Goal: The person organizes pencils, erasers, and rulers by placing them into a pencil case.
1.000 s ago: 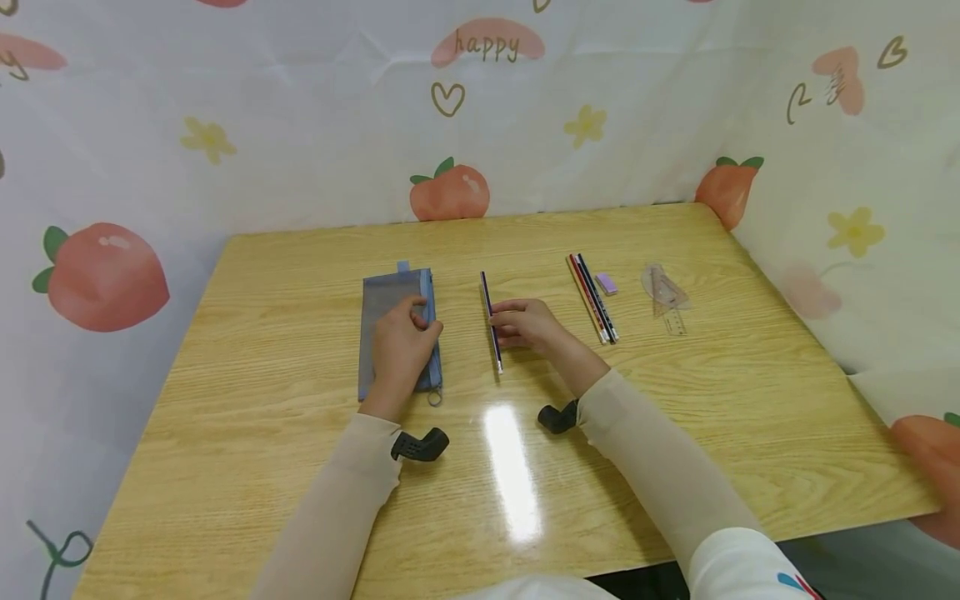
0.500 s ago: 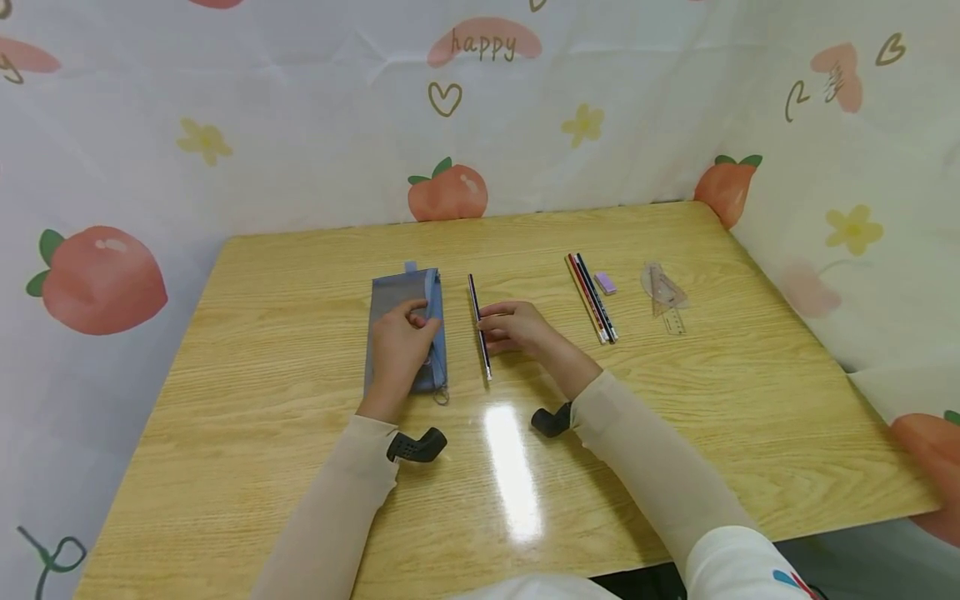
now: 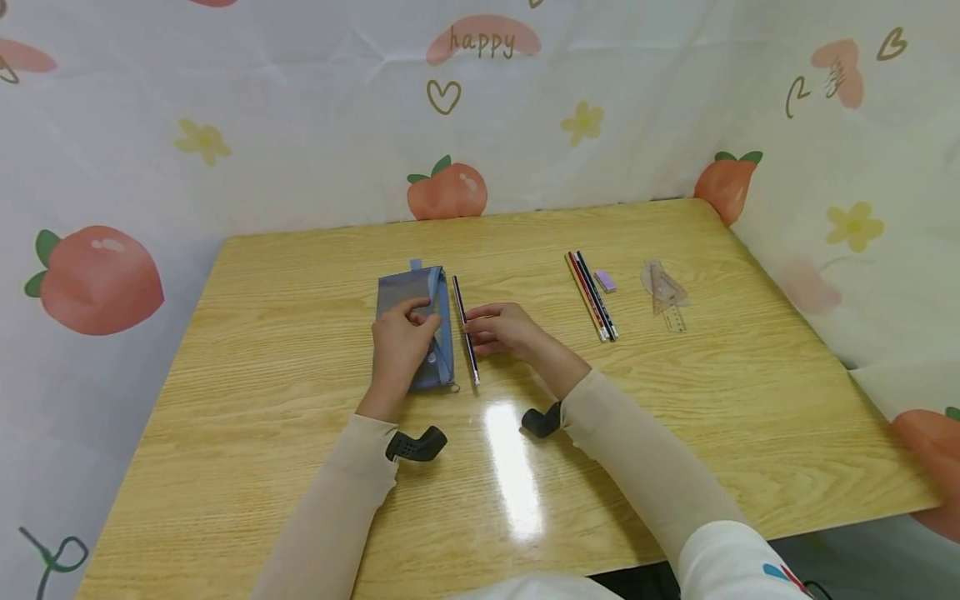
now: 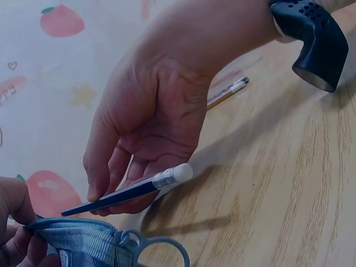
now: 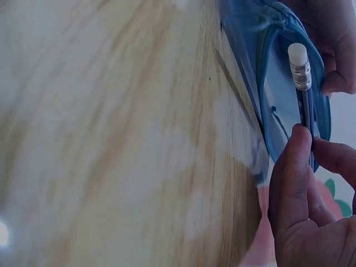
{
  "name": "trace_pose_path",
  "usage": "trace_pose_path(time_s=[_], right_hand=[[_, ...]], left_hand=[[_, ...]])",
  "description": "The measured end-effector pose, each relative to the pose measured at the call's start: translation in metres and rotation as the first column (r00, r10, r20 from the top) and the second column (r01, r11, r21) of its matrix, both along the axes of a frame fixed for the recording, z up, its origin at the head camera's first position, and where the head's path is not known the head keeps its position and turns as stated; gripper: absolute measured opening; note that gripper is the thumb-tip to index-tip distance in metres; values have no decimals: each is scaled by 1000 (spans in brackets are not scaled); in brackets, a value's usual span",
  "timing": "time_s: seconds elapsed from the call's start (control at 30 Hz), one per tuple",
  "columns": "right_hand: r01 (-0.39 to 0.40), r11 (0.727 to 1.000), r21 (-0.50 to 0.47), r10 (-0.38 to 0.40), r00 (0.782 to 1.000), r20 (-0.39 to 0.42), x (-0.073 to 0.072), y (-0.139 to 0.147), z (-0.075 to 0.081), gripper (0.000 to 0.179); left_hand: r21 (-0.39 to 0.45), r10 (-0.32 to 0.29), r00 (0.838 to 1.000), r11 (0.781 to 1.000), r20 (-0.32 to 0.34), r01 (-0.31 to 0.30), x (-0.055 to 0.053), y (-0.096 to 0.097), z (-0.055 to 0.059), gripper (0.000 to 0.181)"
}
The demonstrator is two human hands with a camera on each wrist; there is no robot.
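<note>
A dark blue pencil (image 3: 470, 354) with a white eraser end is pinched between the thumb and fingers of my right hand (image 3: 506, 328). It lies just right of a blue-grey zippered pencil pouch (image 3: 390, 287). My left hand (image 3: 400, 337) pinches the pouch's upper edge near the zipper. In the right wrist view the pouch mouth (image 5: 267, 72) gapes, and the pencil (image 5: 305, 105) stands in front of that opening. The left wrist view shows the zipper ring (image 4: 167, 243) at the pouch's near end, with the pencil (image 4: 130, 192) above the edge.
Several pencils (image 3: 591, 296) lie side by side right of centre on the wooden table (image 3: 712, 433). Beside them are a purple eraser (image 3: 605, 281) and clear plastic rulers with a set square (image 3: 666, 292). A patterned cloth (image 3: 315, 125) hangs behind.
My right hand has carried the pencil left, up to the pouch. The pouch has shifted slightly right and its mouth has spread wider, with my left hand still on its edge.
</note>
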State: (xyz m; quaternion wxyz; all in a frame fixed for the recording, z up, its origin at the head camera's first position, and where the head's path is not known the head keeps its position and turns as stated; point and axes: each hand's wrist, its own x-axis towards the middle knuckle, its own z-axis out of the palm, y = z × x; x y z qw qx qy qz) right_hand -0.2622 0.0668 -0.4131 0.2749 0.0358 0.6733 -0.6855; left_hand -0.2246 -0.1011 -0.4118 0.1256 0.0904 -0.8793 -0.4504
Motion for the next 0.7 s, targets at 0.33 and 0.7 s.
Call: trace_pose_path(time_s=[0.33,0.7], right_hand=[[2,1000,-25,-2,1000,19,-3,-5,-2,32],[13,999,-43,-12,1000,11,-4,-13,-4,34]], left_hand=[[58,-26,999,998,-21,27,0,4,-1,30],[83,-53,998,995,-37,56,1,6,-3,29]])
